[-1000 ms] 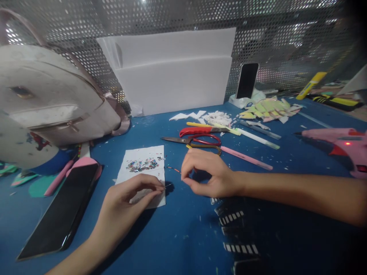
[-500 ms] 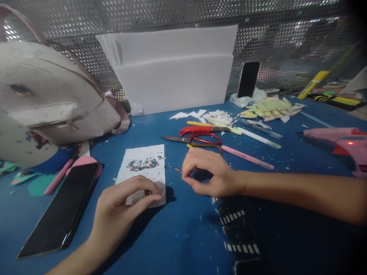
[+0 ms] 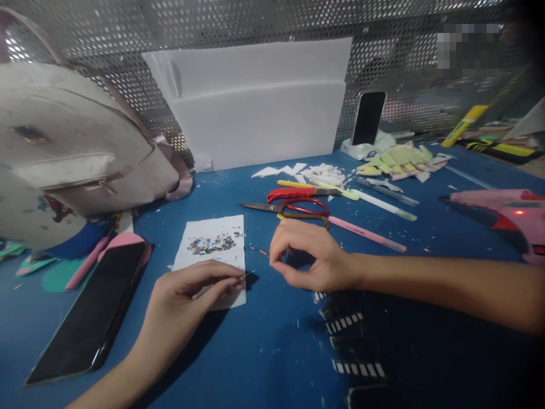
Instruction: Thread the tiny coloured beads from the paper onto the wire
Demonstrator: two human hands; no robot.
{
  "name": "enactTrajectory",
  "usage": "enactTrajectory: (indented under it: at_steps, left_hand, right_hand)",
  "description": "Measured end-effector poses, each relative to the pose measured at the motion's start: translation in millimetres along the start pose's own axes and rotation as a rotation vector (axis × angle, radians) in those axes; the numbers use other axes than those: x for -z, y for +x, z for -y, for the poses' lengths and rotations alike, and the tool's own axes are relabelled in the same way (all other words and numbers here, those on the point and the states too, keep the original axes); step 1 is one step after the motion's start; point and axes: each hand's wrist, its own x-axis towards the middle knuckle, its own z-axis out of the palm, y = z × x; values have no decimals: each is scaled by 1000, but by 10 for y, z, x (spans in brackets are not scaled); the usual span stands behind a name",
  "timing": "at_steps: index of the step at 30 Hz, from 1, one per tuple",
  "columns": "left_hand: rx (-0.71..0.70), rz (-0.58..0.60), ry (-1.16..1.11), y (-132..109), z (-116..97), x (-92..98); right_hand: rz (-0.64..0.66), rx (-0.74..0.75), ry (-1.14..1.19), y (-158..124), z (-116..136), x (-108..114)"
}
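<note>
Small multicoloured beads point(image 3: 215, 244) lie on a white paper point(image 3: 191, 228) at the centre left of the blue table. Over the paper's lower part, my left hand point(image 3: 200, 295) pinches a thin, pale, needle-like strand point(image 3: 249, 274) that sticks out to the right of the fingertips. To its right, my right hand point(image 3: 310, 255) is closed in a pinch on a thin beaded strand point(image 3: 259, 251). Orange and dark beads show on the piece reaching left from those fingertips. Whether the two strands are joined cannot be seen.
Scissors point(image 3: 281, 209), a red-handled cutter point(image 3: 293, 194) and a pink pen point(image 3: 366, 234) lie beyond my right hand. A pink glue gun point(image 3: 502, 204) with a lit light is at right. A dark phone point(image 3: 91, 312) and a backpack point(image 3: 85, 130) occupy the left.
My left fingers have shifted slightly right and up, and a thin strand now shows at their tips. My right hand stays in nearly the same place.
</note>
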Motion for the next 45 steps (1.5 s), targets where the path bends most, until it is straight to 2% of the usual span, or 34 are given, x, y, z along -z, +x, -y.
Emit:
enactTrajectory:
  at_steps: [5, 13, 19, 22, 24, 31, 37, 41, 45]
  left_hand:
    - [34, -8, -32, -3, -7, 3]
    - [-63, 9, 2, 13, 1, 15]
    - [-168, 132, 84, 13, -23, 21]
    - [-226, 213, 204, 17, -8, -20]
    - [-234, 221, 288, 34, -1, -63]
    - [-65, 237, 370, 175, -75, -175]
    - [-27, 266, 342, 279, -110, -215]
    - [-41, 251, 222, 301, -152, -212]
    - [18, 161, 70, 264, -203, -210]
  right_hand:
    - [-15, -2, 15, 0, -4, -1]
    - [-11, -8, 9, -1, -13, 3]
    - [-36, -32, 8, 31, 6, 8]
    - [-55, -57, 15, 42, 7, 3]
    - [-65, -77, 18, 43, 4, 0]
    - [-73, -102, 25, 31, -4, 1]
    - [-82, -80, 32, 18, 2, 8]
    - [-88, -88, 42, 17, 15, 14]
    - [-101, -115, 65, 20, 23, 20]
